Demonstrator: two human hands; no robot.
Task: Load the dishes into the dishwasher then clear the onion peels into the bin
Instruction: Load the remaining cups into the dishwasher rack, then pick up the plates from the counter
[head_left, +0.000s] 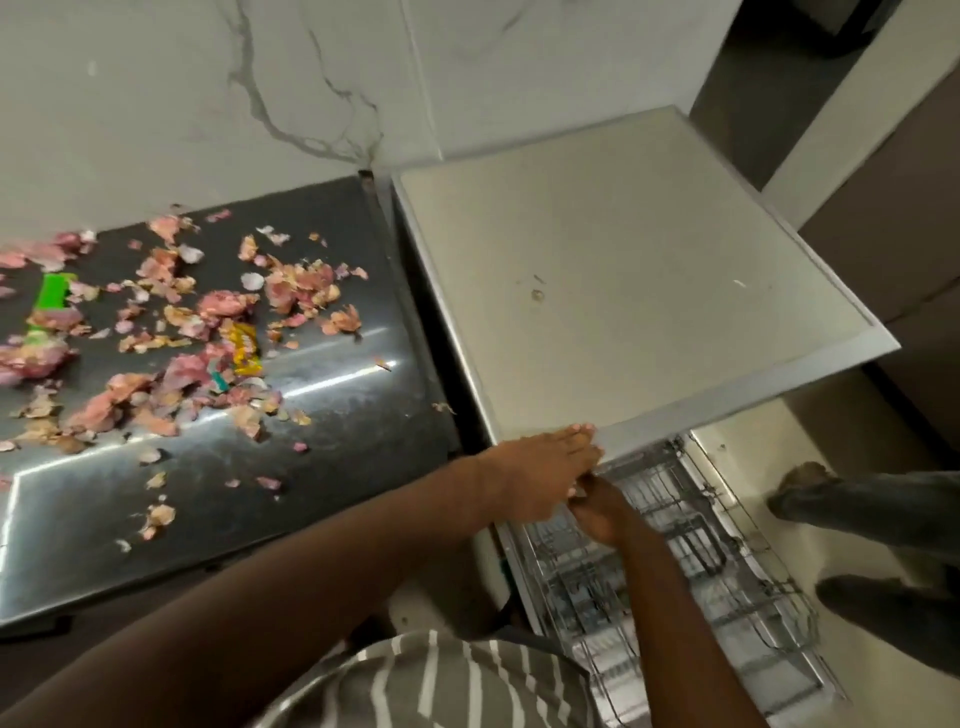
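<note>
Onion peels (171, 332) littering dark counter (322, 467), frame left. You're resting left hand (540, 467), fingers flat, on dishwasher top (649, 291); right hand (597, 514) grip unclear, over pulled-out wire rack (691, 561), lower right.

wall (156, 104): white marble, grey veins | desk (337, 415): dark, glossy, light streaks | floor (748, 452): pale | doorway (753, 67): dark, far right corner

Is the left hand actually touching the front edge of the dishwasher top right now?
Touching. The head view shows the left hand lying flat with its straight fingers pressed along the front edge of the dishwasher top, no gap visible, above the pulled-out rack.
</note>
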